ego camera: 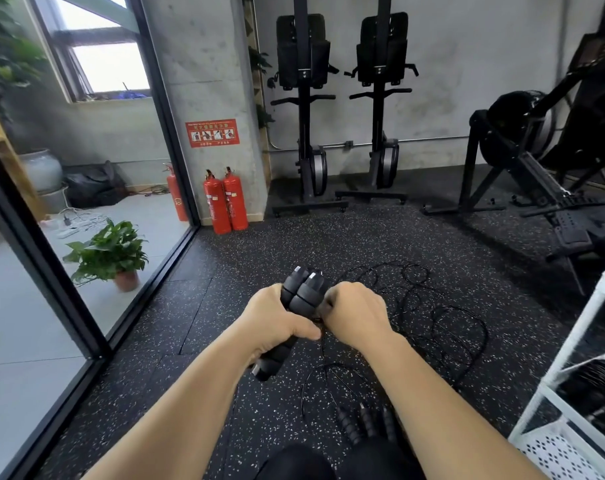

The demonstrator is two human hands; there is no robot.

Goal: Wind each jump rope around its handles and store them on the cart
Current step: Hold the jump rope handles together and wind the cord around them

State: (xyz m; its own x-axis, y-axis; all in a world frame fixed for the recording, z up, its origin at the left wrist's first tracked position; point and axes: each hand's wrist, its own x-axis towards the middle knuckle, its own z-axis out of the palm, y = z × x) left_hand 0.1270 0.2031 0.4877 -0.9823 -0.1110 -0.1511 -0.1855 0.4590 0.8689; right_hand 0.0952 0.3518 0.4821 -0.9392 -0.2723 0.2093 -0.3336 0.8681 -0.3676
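Cart (571, 344) is cut off at the frame edge, far right of the grip; only white posts and a perforated shelf show, with dark items on the shelves too dim to identify. Right hand (354, 313) shows its back to the camera, so its fingertips are hidden. They curl in against the handles (303, 289), but whether they pinch the cord cannot be told.

The handles are two black ribbed foam grips, side by side and touching. Their pale caps point away from the person, and the near ends stick out below the grip. Rope (460, 327) is thin black cord. One strand drops from between the hands to the floor (225, 271). The rest lies in loose, overlapping loops right of and beyond the grip, and none is visibly wound yet.

Spare handles (363, 420), black and ribbed, lie on the floor below the grip, partly hidden by the right forearm.

Left hand (277, 320) is clamped round both handles at mid-length, thumb laid across toward the right hand. Both forearms reach forward, and the hands meet above the floor.
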